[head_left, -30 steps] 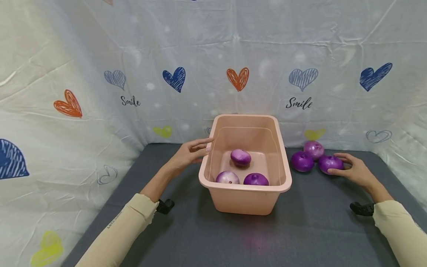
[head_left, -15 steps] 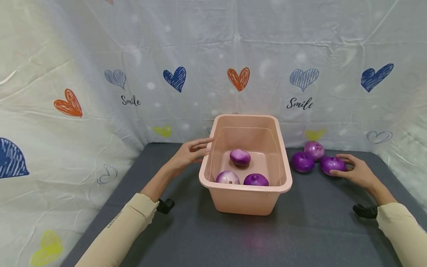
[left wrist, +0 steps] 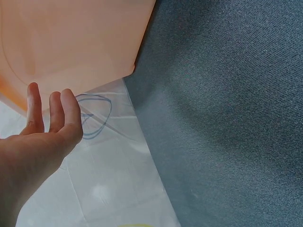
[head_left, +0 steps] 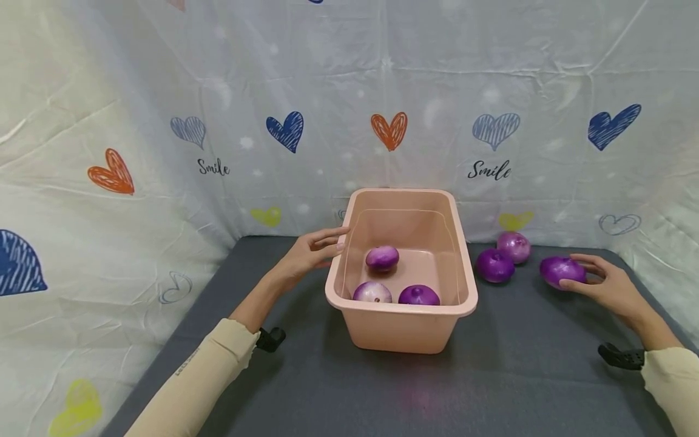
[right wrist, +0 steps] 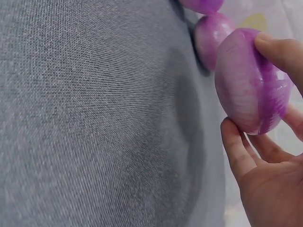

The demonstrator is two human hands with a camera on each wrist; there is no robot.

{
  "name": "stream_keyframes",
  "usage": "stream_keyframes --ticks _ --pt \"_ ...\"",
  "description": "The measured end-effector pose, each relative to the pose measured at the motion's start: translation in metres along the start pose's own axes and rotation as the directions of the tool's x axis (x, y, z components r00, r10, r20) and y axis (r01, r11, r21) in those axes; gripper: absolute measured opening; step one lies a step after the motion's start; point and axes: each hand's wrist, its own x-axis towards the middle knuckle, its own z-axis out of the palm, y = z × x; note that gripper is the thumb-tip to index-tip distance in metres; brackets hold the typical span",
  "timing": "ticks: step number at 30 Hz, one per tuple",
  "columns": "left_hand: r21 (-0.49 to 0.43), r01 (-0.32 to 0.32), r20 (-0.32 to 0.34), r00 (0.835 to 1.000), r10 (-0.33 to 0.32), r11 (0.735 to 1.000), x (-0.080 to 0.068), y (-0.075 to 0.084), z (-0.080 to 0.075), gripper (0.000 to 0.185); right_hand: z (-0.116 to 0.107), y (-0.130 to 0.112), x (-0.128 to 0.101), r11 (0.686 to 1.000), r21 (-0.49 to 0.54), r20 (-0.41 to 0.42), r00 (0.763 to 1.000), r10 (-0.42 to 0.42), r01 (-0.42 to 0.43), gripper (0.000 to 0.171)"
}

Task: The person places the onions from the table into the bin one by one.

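Behind the fingers point(left wrist: 72, 111) we see a pale, creased sheet point(head_left: 327, 60) printed with coloured hearts point(head_left: 286, 131) and the word "Smile" point(head_left: 489, 170). Below them we have dark grey cloth point(head_left: 377, 394); far left of them, the sheet looks yellowish.

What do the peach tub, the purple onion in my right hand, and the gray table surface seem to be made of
Peach tub: probably molded plastic, smooth, slightly shiny, given its rounded rim.
Purple onion in your right hand: glossy, by its highlights; streaks suggest real skin, though a plastic imitation isn't ruled out.
Gray table surface: likely woven fabric, matte, with fine threads visible.
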Motion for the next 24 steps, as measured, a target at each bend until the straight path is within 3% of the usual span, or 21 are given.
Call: stream_keyframes --ticks 24 --pt "-0.013 -0.007 -0.014 1.000 0.006 1.000 0.000 -0.001 0.002 0.052 -0.004 -0.007 -0.020 0.985 0.138 -0.097 0.991 -0.095 0.108 0.055"
